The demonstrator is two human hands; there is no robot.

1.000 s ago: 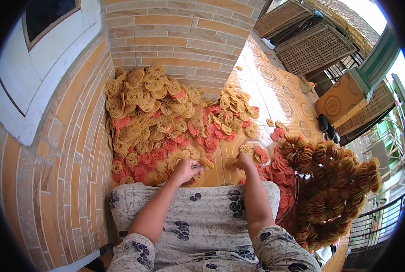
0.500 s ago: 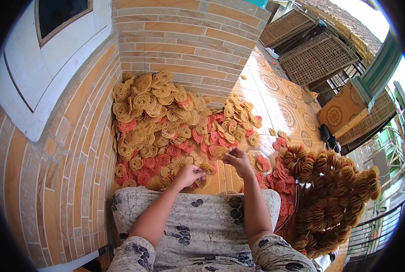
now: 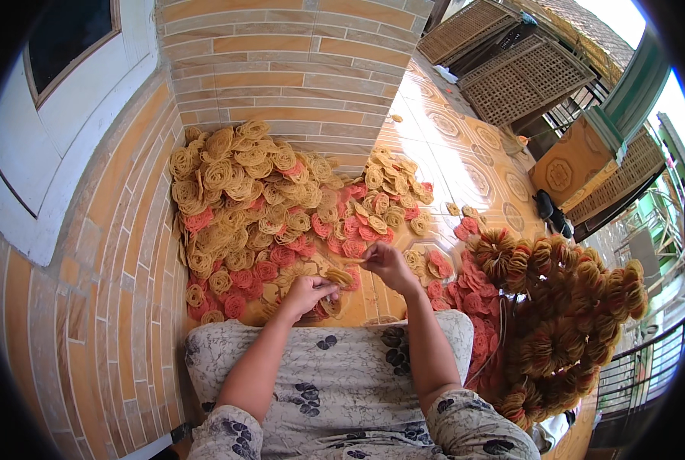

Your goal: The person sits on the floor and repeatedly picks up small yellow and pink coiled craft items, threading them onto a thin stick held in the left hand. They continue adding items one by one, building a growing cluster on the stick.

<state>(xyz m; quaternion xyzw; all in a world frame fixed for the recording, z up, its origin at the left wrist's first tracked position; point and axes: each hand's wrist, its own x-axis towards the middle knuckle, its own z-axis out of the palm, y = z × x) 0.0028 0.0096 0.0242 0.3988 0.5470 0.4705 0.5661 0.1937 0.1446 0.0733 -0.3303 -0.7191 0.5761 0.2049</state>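
Note:
My left hand [image 3: 310, 294] is closed on a few tan, round, lacy cracker-like discs [image 3: 338, 276], stacked flat at its fingertips. To its right, my right hand [image 3: 388, 265] is raised over the floor in a pinch. From its fingertips juts a thin tan disc [image 3: 353, 261], seen nearly edge-on. Beyond both hands, a large heap of loose tan discs [image 3: 231, 184] leans into the wall corner. Pink discs [image 3: 262, 271] are mixed in along its near side. A smaller tan cluster [image 3: 392, 180] lies to the right of the heap.
At my right stand thick bundles of strung tan and red discs [image 3: 565, 330], beside a pile of pink ones [image 3: 476, 307]. Brick-patterned walls [image 3: 113, 299] close in the left and back. Farther off are patterned floor tiles [image 3: 450, 126], woven racks [image 3: 522, 80] and a tiled block [image 3: 572, 162].
My right hand has shifted slightly left, and its disc has turned from face-on to nearly edge-on. My left hand stays low with its discs. The whole view has swung a little.

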